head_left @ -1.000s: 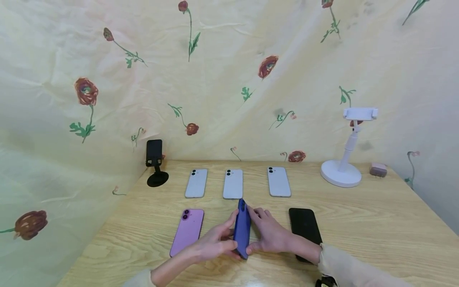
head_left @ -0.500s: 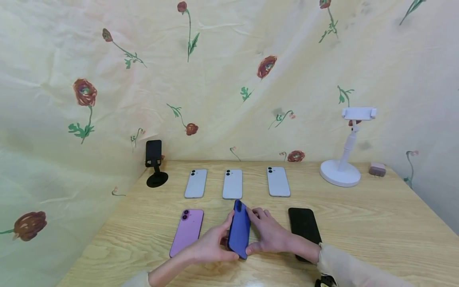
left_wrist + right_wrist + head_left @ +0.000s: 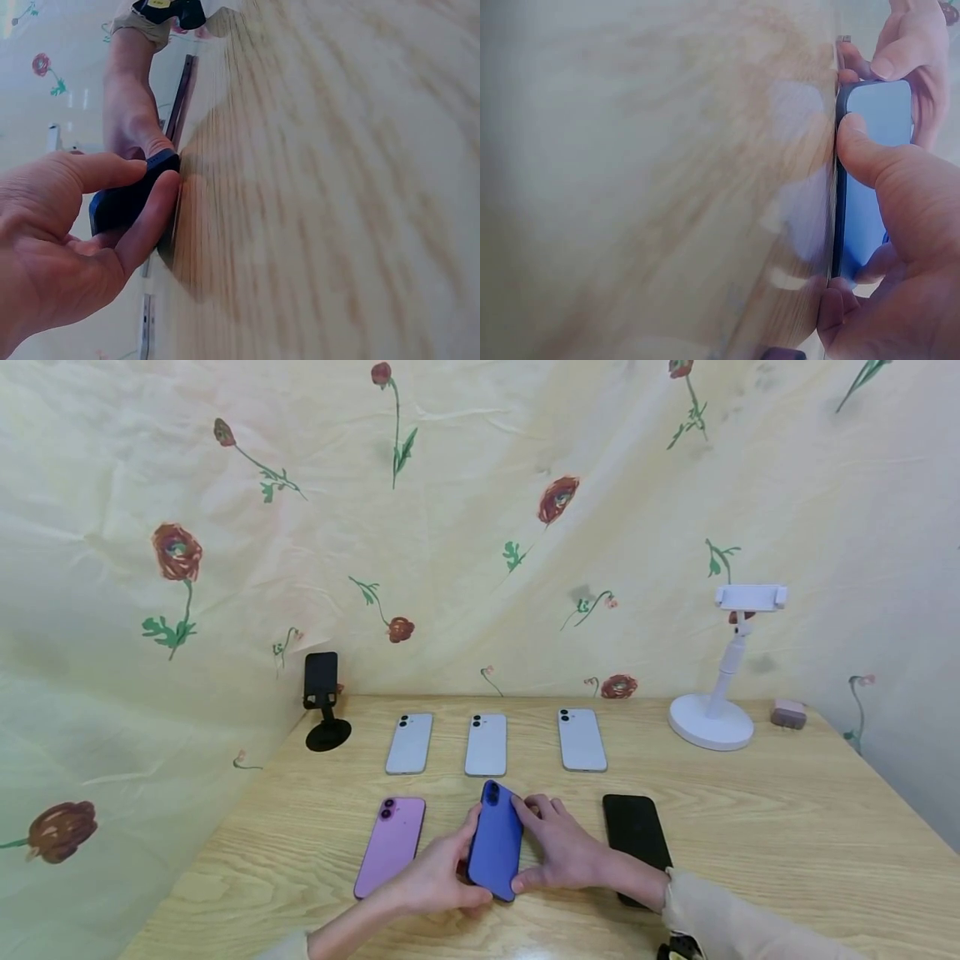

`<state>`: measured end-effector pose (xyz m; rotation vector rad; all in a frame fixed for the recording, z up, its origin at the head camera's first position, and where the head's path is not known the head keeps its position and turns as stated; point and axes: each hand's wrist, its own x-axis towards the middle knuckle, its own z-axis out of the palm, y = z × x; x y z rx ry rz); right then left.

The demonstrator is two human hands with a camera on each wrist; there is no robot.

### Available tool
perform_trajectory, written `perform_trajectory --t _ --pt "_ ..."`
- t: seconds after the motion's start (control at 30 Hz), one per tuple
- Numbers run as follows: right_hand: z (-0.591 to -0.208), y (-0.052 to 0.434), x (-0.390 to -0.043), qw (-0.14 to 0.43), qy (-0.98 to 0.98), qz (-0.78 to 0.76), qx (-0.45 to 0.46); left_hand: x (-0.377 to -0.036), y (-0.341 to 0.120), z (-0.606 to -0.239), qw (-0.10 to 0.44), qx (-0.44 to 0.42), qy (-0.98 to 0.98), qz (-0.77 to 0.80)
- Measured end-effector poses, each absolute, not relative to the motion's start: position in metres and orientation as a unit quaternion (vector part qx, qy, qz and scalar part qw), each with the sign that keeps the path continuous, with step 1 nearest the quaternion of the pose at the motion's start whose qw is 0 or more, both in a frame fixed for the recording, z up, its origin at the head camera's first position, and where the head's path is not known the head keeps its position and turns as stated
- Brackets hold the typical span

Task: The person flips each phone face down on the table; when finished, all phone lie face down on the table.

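Observation:
A dark blue phone (image 3: pixel 496 841) is tilted back-side up over the front middle of the wooden table (image 3: pixel 787 827), its right edge low. My left hand (image 3: pixel 442 877) grips its left edge and near corner, thumb and fingers curled round it (image 3: pixel 139 196). My right hand (image 3: pixel 558 850) holds its right edge, thumb on the near corner (image 3: pixel 866 154). The blue phone (image 3: pixel 874 172) fills the right wrist view's right side. A purple phone (image 3: pixel 392 845) lies flat to the left, a black phone (image 3: pixel 635 839) to the right.
Three white phones (image 3: pixel 486 744) lie in a row behind. A black phone stand (image 3: pixel 324 710) stands at the back left, a white clamp stand (image 3: pixel 720 693) and a small pink block (image 3: pixel 791 713) at the back right. A flowered cloth (image 3: pixel 450 527) hangs behind.
The blue phone stood on its edge one second ago. Both hands have tipped it leftward, so its blue back now faces up.

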<state>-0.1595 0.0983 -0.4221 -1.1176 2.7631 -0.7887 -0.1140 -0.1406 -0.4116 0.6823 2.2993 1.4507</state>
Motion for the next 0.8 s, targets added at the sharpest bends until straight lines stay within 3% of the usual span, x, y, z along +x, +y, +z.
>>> perform_trajectory --t 0.33,0.8 --pt "-0.4221 0.0995 -0.1589 0.038 0.894 -0.252 -0.369 -0.113 -0.1426 -0.4126 0.168 0.254 0.811 0.499" --pt "-0.4235 0.1006 -0.159 0.034 0.893 -0.242 -0.378 -0.1076 -0.142 -0.4183 0.174 0.206 0.835 0.479"
